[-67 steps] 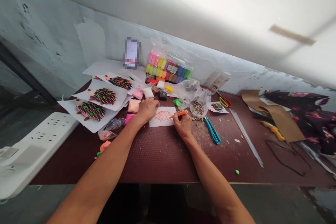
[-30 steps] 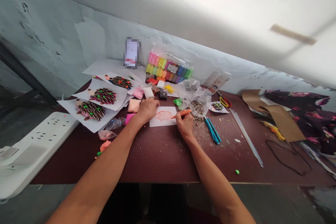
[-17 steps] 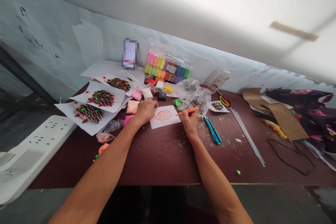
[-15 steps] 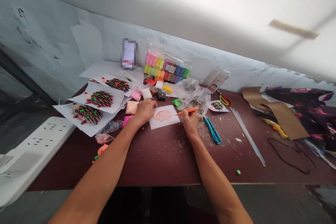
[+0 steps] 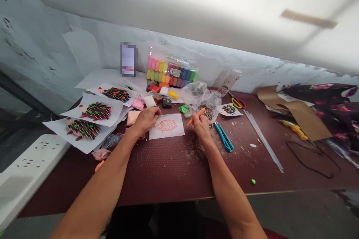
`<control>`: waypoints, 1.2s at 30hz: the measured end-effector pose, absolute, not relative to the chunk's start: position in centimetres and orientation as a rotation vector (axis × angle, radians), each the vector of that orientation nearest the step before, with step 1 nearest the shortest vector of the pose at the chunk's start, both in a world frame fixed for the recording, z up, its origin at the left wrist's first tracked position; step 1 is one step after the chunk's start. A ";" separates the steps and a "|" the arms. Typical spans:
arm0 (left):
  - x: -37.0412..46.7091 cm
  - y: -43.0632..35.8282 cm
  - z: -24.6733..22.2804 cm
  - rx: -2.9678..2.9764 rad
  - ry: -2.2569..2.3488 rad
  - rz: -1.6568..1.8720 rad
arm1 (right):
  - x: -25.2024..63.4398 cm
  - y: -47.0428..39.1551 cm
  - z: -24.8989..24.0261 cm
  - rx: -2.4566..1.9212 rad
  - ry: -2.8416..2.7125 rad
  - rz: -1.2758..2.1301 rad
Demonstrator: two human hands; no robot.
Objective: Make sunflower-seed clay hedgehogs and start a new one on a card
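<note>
An orange marker [image 5: 201, 112] is gripped in my right hand [image 5: 200, 124], its tip pointing down to the left, just off the right edge of a small white sheet of paper [image 5: 181, 130]. On that sheet is an orange hedgehog drawing [image 5: 167, 125] with short dashes on its body and thin legs. My left hand [image 5: 148, 118] is closed at the sheet's upper left corner, its curled fingertips on the paper. Beyond my right hand, a clear plastic bag [image 5: 196, 93] holds striped sunflower seeds [image 5: 208, 113]. A blue utility knife [image 5: 224, 138] lies to the right.
At left, sheets carry seed-covered hedgehogs [image 5: 97, 112] beside a white power strip [image 5: 33, 164]. Clay packs [image 5: 171, 74] and a phone [image 5: 128, 59] stand against the wall. Rightward lie scissors [image 5: 238, 102], glue sticks [image 5: 263, 140] and a yellow glue gun [image 5: 295, 130] with its cord.
The marker's tip has swung from the paper's right edge to point further down, apart from the sheet. The whole view has shifted, so things sit further left. My left hand stays at the paper.
</note>
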State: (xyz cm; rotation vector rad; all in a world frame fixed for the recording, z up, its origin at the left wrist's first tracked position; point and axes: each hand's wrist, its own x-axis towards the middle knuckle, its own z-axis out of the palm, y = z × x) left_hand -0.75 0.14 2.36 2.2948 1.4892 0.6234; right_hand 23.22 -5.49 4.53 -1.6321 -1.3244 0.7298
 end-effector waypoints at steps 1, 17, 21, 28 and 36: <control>-0.8 0.1 2.4 2.294 1.483 0.627 | 23.5 -5.5 4.6 -1.665 -1.390 0.753; -0.7 0.1 2.1 2.322 1.482 0.666 | 23.6 -6.9 7.1 -2.314 -1.943 0.497; -0.7 0.1 2.1 2.312 1.476 0.658 | 23.4 -7.0 7.2 -2.385 -1.960 0.452; -0.8 0.0 1.9 2.293 1.440 0.692 | 23.3 -7.0 7.4 -2.423 -1.941 0.441; -0.8 -0.1 1.5 2.254 1.459 0.729 | 23.2 -7.1 7.5 -2.426 -1.975 0.418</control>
